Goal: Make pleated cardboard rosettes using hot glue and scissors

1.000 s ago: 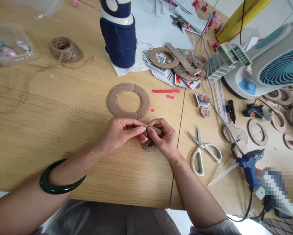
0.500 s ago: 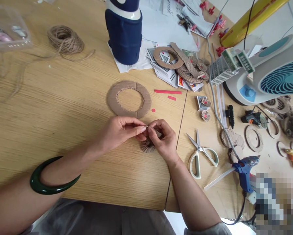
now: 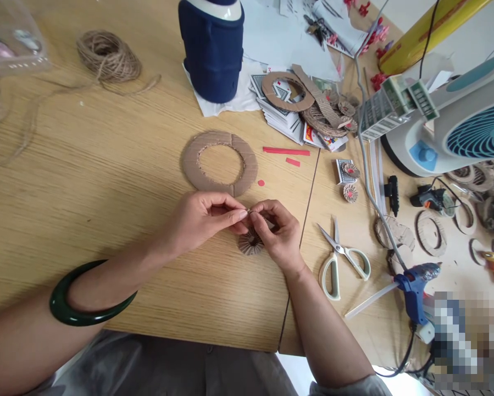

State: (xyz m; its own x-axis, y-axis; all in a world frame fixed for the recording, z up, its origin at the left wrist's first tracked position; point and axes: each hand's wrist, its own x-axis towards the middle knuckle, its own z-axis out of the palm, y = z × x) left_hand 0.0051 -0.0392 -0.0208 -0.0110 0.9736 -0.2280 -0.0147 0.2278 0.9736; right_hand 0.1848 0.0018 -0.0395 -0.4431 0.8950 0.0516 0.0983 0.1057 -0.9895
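Note:
My left hand (image 3: 214, 220) and my right hand (image 3: 277, 231) meet fingertip to fingertip over the table. Both pinch at a tiny item mostly covered by the fingers, too small to name. Just under them lies a round pleated cardboard rosette (image 3: 250, 243) with a dark hole at its centre, partly hidden by the fingers. Beyond the hands a flat cardboard ring (image 3: 193, 165) rests on the wood. Beside it are a small red paper dot (image 3: 261, 183), a long red strip (image 3: 286, 151) and a short red piece (image 3: 293, 162).
Scissors (image 3: 336, 247) lie spread to the right, near a blue glue gun (image 3: 414, 289). Two rosettes with red centres, including one rosette (image 3: 350, 193), sit farther back. A twine ball (image 3: 106, 55), a blue jug (image 3: 214, 55), playing cards (image 3: 282, 121) and a fan (image 3: 456, 126) stand around.
The view has shifted slightly, so objects at the back sit a little higher and farther right. Both hands keep nearly the same pinch, with only slight finger movement.

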